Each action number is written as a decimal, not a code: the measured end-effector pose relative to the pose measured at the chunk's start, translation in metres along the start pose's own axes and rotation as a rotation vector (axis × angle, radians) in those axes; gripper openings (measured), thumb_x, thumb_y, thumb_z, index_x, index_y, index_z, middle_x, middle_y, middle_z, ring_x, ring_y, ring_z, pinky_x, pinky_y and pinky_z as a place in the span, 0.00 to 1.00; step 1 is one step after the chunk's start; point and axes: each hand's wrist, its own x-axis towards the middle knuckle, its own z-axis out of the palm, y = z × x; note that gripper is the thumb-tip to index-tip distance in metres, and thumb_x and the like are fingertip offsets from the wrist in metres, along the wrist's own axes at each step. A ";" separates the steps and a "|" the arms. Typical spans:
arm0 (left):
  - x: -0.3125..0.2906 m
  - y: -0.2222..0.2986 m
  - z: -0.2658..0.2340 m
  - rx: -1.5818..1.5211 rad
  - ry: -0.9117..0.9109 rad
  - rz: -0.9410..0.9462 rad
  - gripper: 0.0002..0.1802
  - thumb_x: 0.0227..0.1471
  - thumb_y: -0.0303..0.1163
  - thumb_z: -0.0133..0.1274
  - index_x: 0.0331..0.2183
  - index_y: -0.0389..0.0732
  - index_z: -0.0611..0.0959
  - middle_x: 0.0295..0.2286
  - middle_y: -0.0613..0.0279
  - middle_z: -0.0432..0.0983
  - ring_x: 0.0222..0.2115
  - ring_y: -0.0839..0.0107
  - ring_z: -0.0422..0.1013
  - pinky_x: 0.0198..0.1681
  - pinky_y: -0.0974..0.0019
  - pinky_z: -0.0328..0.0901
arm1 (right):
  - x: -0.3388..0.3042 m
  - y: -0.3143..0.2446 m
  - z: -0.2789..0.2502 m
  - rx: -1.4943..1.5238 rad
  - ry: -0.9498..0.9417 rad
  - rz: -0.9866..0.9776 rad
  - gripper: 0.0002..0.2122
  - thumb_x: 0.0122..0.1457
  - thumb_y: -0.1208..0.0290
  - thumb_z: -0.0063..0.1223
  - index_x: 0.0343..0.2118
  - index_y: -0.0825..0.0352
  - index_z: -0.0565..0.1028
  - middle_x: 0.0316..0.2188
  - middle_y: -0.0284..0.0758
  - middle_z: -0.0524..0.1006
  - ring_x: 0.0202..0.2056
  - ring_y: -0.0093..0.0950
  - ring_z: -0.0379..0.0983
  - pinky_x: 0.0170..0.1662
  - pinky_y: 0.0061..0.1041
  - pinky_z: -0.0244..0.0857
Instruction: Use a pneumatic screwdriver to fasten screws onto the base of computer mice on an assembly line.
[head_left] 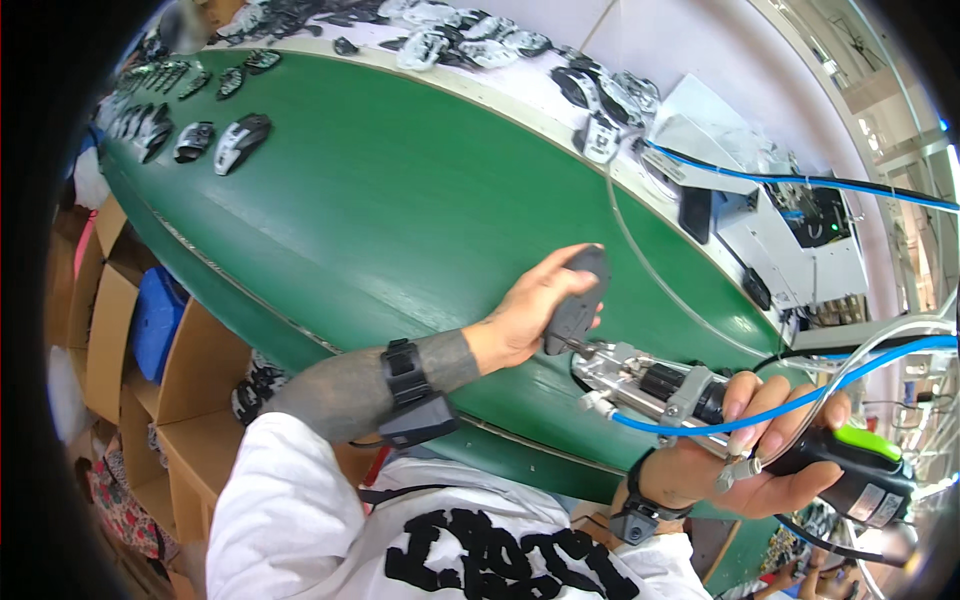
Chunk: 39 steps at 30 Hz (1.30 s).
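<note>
My left hand [530, 310] is closed round a dark computer mouse [584, 295] and holds it over the green belt, flat underside turned up. Against the mouse's lower end rests the tip of a powered screwdriver [665, 385], which has a metal head, a black body and a light green patch at its rear. My right hand [765, 450] grips this screwdriver by its black body. A blue air hose [720, 428] is joined to its metal head and passes over my right fingers. Whether a screw sits at the tip is too small to tell.
Several mice [242, 143] lie on the far left of the green belt [400, 190]. More white and black mouse parts [425, 48] crowd the ledge behind. A white machine [790, 240] with cables stands at the right. Cardboard boxes [205, 420] and a blue bin [158, 320] are below left.
</note>
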 end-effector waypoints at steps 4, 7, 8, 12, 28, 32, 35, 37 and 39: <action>0.021 0.015 -0.025 1.405 0.003 0.773 0.26 0.40 0.38 0.57 0.45 0.45 0.75 0.46 0.55 0.67 0.43 0.59 0.67 0.46 0.61 0.64 | 0.007 -0.002 0.008 -0.250 0.190 0.095 0.20 0.55 0.57 0.49 0.41 0.65 0.58 0.15 0.28 0.63 0.13 0.21 0.62 0.22 0.21 0.60; 0.032 0.007 -0.039 1.585 0.078 0.710 0.28 0.35 0.40 0.58 0.44 0.47 0.76 0.48 0.54 0.65 0.46 0.54 0.65 0.50 0.58 0.62 | 0.015 -0.013 -0.002 -0.269 0.183 0.124 0.19 0.55 0.59 0.48 0.40 0.67 0.58 0.14 0.28 0.63 0.12 0.20 0.61 0.20 0.18 0.59; 0.032 0.005 -0.039 1.584 0.075 0.647 0.29 0.34 0.41 0.58 0.44 0.48 0.76 0.49 0.54 0.64 0.46 0.54 0.65 0.49 0.58 0.62 | 0.016 -0.014 -0.001 -0.305 0.202 0.097 0.19 0.54 0.60 0.47 0.40 0.68 0.58 0.13 0.28 0.62 0.12 0.19 0.60 0.19 0.17 0.57; 0.031 0.006 -0.039 1.613 0.085 0.591 0.31 0.34 0.40 0.60 0.45 0.50 0.74 0.51 0.53 0.61 0.46 0.53 0.66 0.48 0.57 0.63 | 0.019 -0.017 -0.007 -0.282 0.185 0.137 0.21 0.54 0.59 0.48 0.43 0.69 0.58 0.15 0.30 0.63 0.13 0.21 0.60 0.21 0.16 0.56; 0.031 -0.008 -0.048 1.746 -0.122 0.717 0.30 0.50 0.46 0.50 0.50 0.38 0.68 0.51 0.52 0.62 0.52 0.57 0.60 0.54 0.60 0.56 | 0.029 -0.022 -0.024 -0.356 0.719 -0.378 0.27 0.63 0.52 0.27 0.55 0.71 0.56 0.49 0.48 0.64 0.48 0.37 0.64 0.51 0.32 0.59; 0.031 -0.004 -0.045 1.775 -0.111 0.698 0.30 0.49 0.46 0.51 0.51 0.39 0.68 0.51 0.52 0.62 0.52 0.57 0.60 0.54 0.60 0.56 | 0.026 -0.002 -0.042 -0.437 0.520 -0.409 0.24 0.64 0.56 0.25 0.55 0.70 0.54 0.49 0.49 0.64 0.47 0.36 0.65 0.52 0.33 0.58; 0.031 0.001 -0.038 1.770 -0.145 0.699 0.29 0.49 0.45 0.51 0.50 0.40 0.68 0.51 0.53 0.62 0.51 0.58 0.60 0.54 0.61 0.57 | 0.023 0.010 -0.052 -0.665 0.501 -0.388 0.22 0.64 0.60 0.27 0.55 0.72 0.51 0.50 0.50 0.63 0.48 0.36 0.64 0.53 0.34 0.57; 0.029 0.005 -0.034 1.766 -0.153 0.659 0.29 0.48 0.46 0.52 0.49 0.42 0.68 0.49 0.53 0.61 0.49 0.56 0.62 0.52 0.59 0.58 | 0.011 0.014 -0.064 -0.763 0.424 -0.407 0.22 0.64 0.65 0.30 0.56 0.74 0.48 0.51 0.51 0.62 0.50 0.37 0.62 0.55 0.35 0.54; 0.020 0.004 -0.032 1.812 -0.095 0.661 0.29 0.48 0.46 0.53 0.48 0.42 0.68 0.49 0.53 0.61 0.48 0.54 0.62 0.52 0.58 0.59 | -0.002 0.021 -0.074 -0.981 0.254 -0.392 0.24 0.63 0.70 0.32 0.57 0.75 0.45 0.52 0.52 0.59 0.51 0.38 0.60 0.57 0.35 0.51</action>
